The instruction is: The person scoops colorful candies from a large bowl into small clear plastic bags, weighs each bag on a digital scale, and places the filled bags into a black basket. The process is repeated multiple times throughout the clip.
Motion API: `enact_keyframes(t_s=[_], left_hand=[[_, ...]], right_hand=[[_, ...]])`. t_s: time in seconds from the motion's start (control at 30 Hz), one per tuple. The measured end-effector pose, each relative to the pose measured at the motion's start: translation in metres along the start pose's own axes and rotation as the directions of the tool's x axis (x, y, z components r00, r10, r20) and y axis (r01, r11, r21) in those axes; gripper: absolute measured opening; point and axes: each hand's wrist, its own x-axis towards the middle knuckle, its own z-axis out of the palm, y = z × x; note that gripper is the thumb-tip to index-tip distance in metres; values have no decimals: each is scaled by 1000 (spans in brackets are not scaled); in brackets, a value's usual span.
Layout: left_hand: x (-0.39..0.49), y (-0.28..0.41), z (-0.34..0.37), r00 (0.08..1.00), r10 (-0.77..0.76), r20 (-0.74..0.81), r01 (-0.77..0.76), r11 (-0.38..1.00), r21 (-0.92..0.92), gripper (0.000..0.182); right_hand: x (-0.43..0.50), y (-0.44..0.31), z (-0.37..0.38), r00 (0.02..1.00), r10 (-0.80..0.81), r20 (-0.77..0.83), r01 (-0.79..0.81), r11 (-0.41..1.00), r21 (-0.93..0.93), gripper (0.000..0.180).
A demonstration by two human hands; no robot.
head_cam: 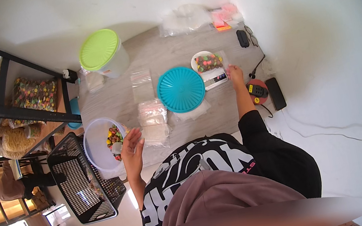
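On the table a white digital kitchen scale (216, 80) carries a clear bag of colourful round candies (208, 62). My right hand (235, 73) is at the scale's right side, its fingertips by the bag's edge; whether they grip it, I cannot tell. At the rim of a clear plastic tub (99, 145) my left hand (131, 145) has its fingers apart, holding nothing visible. Inside that tub lie more candies and a pale scoop or cup. Between the hands are a turquoise ribbed lid (181, 89) and stacks of clear zip bags (153, 116).
A tub with a lime-green lid (99, 49) stands at the back left. Plastic packaging (184, 20) lies by the wall. Right of the scale are a power strip (257, 90) and a black case (275, 93). A black plastic basket (80, 181) is beside the table; a person (8, 183) is beyond.
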Motion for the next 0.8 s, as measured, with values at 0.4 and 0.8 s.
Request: enact_keyframes(t_s=[0.4,0.8], left_hand=[[11,11,29,964,231,132,-242,968,66,42],[18,70,40,963,256,80,-248,963,-102,47]], right_hand=[[-146,-165,77,544,-655,524,836,366,-410,12],[-311,-226,106,221,-475,852,795,593,125,11]])
